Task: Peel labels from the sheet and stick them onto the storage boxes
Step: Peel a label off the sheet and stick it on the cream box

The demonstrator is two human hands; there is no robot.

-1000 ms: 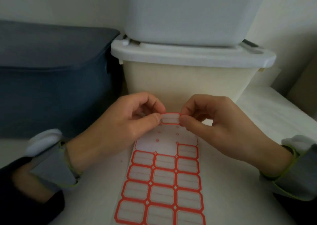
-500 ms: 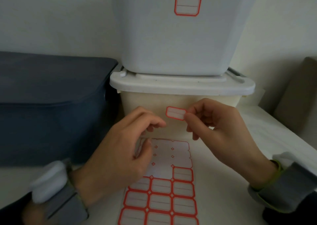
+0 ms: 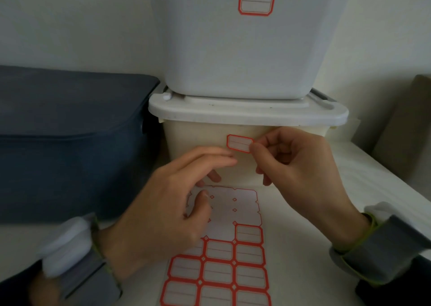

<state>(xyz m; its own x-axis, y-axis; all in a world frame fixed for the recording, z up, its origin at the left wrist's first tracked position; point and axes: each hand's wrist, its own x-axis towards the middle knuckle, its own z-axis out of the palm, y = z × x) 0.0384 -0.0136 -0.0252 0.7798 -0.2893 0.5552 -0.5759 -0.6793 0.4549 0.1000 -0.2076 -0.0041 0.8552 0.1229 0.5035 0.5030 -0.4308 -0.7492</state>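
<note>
A red-bordered label (image 3: 239, 143) is pinched by its right end in my right hand (image 3: 296, 165), held against the front of the cream storage box (image 3: 193, 140). I cannot tell whether it touches the wall. My left hand (image 3: 170, 207) hovers just below and left of the label, fingers spread and empty, over the top of the label sheet (image 3: 224, 259). The sheet lies flat on the white table, its upper rows peeled bare. A grey box (image 3: 233, 49) stacked on the cream box carries a stuck label (image 3: 256, 0).
A dark blue lidded bin (image 3: 70, 130) stands to the left, against the cream box. The cream box's white lid (image 3: 247, 113) overhangs its walls. A beige cushion (image 3: 405, 123) sits at the far right, and the white table (image 3: 326, 212) stretches right of the sheet.
My right hand carried the peeled label up from the sheet to the cream box's front. My left hand let go of it and opened. The view tilted up, revealing the grey box's label.
</note>
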